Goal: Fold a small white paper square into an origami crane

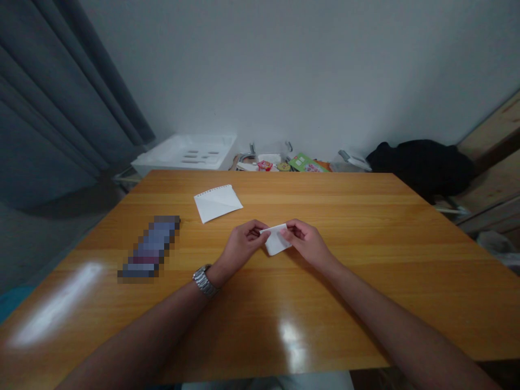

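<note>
A small piece of white paper [276, 244], seemingly folded, is pinched between both my hands just above the wooden table. My left hand [244, 241], with a metal watch [205, 280] on its wrist, grips the paper's upper left corner between thumb and fingers. At the upper right corner my right hand [307, 241] holds it the same way. Beyond my left hand lies a second white sheet [218, 202] with a torn, perforated top edge and a faint crease.
On the wooden table [365, 216], a pixelated phone-like object [151, 246] lies at left. Behind the far edge are a white tray [187, 151], a green booklet [306, 162] with assorted small items, and a black cloth-like heap [422, 162]. A grey curtain [52, 81] hangs at left.
</note>
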`<state>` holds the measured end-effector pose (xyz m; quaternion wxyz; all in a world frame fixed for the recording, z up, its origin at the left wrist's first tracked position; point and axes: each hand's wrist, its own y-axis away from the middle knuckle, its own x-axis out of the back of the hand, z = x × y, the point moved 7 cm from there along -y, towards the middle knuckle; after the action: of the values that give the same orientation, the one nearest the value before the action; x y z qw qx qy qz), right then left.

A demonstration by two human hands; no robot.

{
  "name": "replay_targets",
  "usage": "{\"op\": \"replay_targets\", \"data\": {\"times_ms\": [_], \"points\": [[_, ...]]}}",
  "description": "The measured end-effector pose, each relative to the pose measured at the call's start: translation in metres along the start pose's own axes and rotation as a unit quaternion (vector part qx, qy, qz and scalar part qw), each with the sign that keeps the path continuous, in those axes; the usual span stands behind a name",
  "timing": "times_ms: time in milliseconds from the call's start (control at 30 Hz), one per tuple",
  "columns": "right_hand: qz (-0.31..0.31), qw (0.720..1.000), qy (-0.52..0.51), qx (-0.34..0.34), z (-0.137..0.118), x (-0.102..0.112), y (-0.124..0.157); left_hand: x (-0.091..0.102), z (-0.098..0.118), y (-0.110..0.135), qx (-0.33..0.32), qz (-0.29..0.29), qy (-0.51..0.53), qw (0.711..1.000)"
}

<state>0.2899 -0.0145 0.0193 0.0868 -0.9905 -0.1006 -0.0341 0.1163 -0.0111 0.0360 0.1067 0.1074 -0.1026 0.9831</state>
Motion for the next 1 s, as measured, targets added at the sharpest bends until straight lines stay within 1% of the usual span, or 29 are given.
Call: {"op": "replay_targets", "data": {"times_ms": [133,267,533,1000], "points": [[0.01,0.999,0.038,0.02,-0.005,0.001,0.001,-0.002,0.001,0.001,-0.001,-0.01,-0.014,1.0],[0.018,0.997,0.066,0.023,-0.007,0.002,0.001,-0.001,-0.002,0.0,0.008,-0.003,0.018,1.0],[0.032,0.997,0.068,0.017,-0.007,0.004,0.0,0.002,-0.012,-0.003,0.026,0.022,0.062,0.997],[0.044,0.995,0.088,0.026,-0.011,0.005,0.001,0.004,-0.009,-0.002,0.031,0.039,0.069,0.996]]}}
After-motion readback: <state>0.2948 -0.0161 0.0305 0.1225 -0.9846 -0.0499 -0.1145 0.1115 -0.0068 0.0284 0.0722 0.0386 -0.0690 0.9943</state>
